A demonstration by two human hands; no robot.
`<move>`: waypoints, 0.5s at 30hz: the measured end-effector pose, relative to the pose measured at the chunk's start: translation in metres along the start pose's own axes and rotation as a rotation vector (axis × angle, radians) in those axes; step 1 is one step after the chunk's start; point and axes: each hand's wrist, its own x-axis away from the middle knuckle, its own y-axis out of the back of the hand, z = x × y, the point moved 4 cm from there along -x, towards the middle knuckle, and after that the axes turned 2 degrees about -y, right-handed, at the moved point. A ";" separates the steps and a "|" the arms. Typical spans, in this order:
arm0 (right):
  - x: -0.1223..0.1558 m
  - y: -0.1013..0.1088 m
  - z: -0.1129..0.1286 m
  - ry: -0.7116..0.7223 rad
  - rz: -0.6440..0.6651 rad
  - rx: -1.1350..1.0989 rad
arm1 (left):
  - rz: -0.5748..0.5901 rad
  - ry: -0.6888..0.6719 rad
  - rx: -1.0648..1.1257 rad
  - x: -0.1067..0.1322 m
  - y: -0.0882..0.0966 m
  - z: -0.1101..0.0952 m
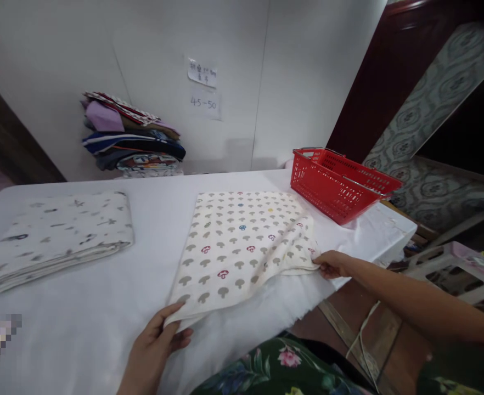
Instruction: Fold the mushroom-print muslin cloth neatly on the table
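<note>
A cream cloth [242, 236] printed with grey, red and blue mushrooms lies in layers on the white-covered table [151, 274]. My left hand [159, 337] pinches its near left corner, thumb on top and fingers beneath. At the near right corner, my right hand [330, 263] grips the edge with its fingers curled. Between both hands the near edge is lifted a little, and soft creases run across the right half. What the cloth is used for cannot be told from its look.
A folded white patterned cloth [73, 225] lies on the left. Behind the table rises a stack of folded fabrics [135, 137]. A red plastic basket [336, 189] stands at the back right, near the table's edge. A pale plastic stool [464, 269] is beyond the right side.
</note>
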 end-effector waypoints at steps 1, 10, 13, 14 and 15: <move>0.001 0.000 0.000 0.002 -0.026 0.002 | 0.001 -0.002 0.005 0.000 0.000 0.000; 0.011 0.002 0.002 0.153 -0.149 -0.072 | -0.041 -0.058 -0.015 -0.002 -0.002 0.001; 0.007 -0.002 0.001 0.101 -0.094 -0.248 | -0.039 -0.055 -0.011 0.003 -0.004 -0.004; 0.006 -0.003 0.000 0.091 -0.078 -0.300 | -0.029 -0.045 -0.014 0.004 -0.005 -0.005; 0.005 -0.005 0.000 0.084 -0.063 -0.344 | -0.024 -0.038 -0.019 0.005 -0.005 -0.005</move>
